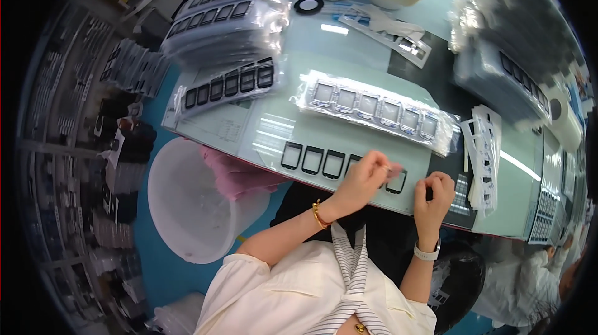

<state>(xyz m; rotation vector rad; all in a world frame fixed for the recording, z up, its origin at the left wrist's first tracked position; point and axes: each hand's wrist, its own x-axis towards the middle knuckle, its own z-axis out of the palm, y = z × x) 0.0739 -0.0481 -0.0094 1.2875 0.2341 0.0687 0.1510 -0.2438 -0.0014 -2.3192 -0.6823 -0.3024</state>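
Black frames (333, 164) lay in a row along the near edge of the table (311, 128), 3 in full view. The work looked partway along: the row was set out, seemingly unfinished, while a clear tray (443, 140) beyond held 6 pieces (367, 106). The left hand (367, 173) hid the row's middle, fingertips drawn together; the right hand (436, 195) had curled fingers. Whether either pinched anything, I couldn't tell.

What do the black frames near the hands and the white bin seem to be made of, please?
Black frames: possibly smooth plastic or glass, judging by their crisp, dark borders. White bin: probably smooth plastic, given its milky, evenly curved wall.
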